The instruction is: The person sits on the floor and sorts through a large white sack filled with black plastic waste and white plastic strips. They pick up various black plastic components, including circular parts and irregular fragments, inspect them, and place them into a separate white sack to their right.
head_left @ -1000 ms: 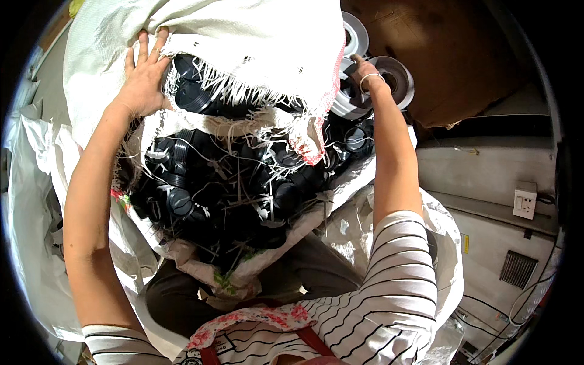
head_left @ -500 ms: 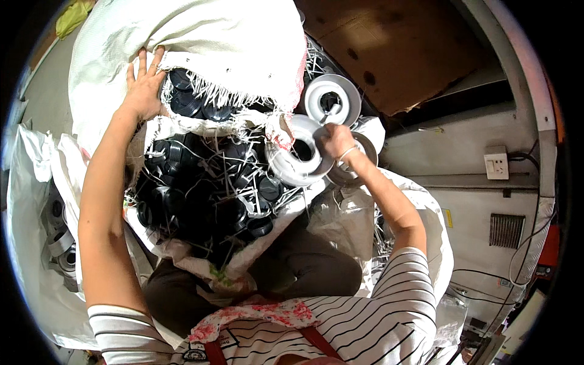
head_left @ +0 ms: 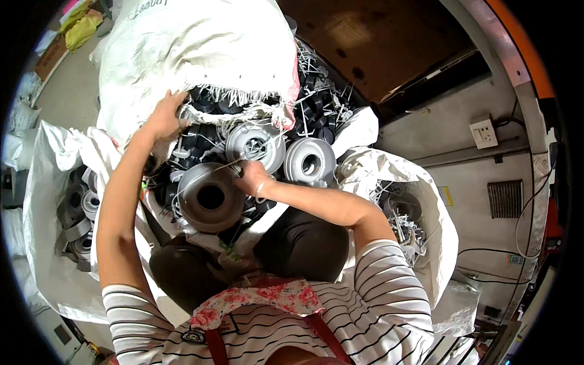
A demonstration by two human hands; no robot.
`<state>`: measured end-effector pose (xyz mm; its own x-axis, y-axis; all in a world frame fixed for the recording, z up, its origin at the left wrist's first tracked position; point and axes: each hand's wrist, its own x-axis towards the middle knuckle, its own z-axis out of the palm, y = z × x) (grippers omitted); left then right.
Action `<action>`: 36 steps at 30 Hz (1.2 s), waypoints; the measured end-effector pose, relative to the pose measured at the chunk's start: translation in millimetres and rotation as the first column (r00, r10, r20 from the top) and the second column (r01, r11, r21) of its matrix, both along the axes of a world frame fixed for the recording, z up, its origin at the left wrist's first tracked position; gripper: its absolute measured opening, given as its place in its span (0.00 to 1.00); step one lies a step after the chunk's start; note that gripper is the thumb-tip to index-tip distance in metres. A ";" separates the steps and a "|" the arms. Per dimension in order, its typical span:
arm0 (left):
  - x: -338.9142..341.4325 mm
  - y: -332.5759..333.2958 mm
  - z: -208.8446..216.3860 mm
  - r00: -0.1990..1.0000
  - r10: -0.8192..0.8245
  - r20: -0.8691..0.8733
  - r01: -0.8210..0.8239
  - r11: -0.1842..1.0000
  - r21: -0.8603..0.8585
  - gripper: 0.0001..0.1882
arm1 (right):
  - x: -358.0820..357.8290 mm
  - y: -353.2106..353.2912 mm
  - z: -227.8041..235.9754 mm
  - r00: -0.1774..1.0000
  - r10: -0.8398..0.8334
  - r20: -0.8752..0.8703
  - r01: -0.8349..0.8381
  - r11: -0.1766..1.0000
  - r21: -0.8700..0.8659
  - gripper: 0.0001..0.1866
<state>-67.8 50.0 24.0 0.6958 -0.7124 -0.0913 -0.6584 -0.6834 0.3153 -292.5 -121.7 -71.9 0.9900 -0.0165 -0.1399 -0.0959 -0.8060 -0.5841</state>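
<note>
My left hand [head_left: 164, 120] grips the frayed mouth of a white woven sack [head_left: 201, 45], fingers bent round its edge. Black plastic caps show inside that opening. My right hand [head_left: 252, 178] is closed on the right rim of a grey round flanged plastic part [head_left: 210, 224] with a dark centre hole. This part lies over a heap of black caps and thin white plastic strips. Just beyond it rests a lighter grey flanged part [head_left: 234, 146], strips showing in its hole. Another grey flanged part [head_left: 310, 163] lies to its right.
At the left, an open white sack [head_left: 45, 237] holds grey ring parts. Another white sack [head_left: 441, 249] at the right contains white scraps. More black caps and strips [head_left: 316, 103] lie behind. A brown board [head_left: 365, 42] and a wall socket [head_left: 483, 132] stand at the far right.
My right hand has moved left and nearer with a grey part, now over the black caps. The other grey parts sit lower and further left in view. My left hand's spread fingers have curled.
</note>
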 end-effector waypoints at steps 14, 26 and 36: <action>-155.4 138.0 -72.4 0.147 0.260 -0.954 -0.770 0.636 0.054 0.17 | -25.9 -90.7 54.6 0.933 -0.358 0.034 0.358 0.918 -0.170 0.16; -153.9 143.4 -156.9 0.711 0.126 -0.692 -0.221 0.974 -0.049 0.16 | -46.3 31.2 53.7 0.642 0.152 -0.752 -0.627 0.669 -0.400 0.17; -162.9 134.5 -129.9 0.379 0.017 -0.925 -0.405 0.902 -0.149 0.11 | -88.0 55.3 50.7 0.907 0.179 -0.381 -0.313 0.892 -0.327 0.14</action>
<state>-230.8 184.4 -105.9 0.4764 -0.6701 -0.5692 0.2892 -0.4920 0.8212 -380.5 -66.4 -21.2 0.8641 0.1039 -0.4925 0.0006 -0.9787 -0.2055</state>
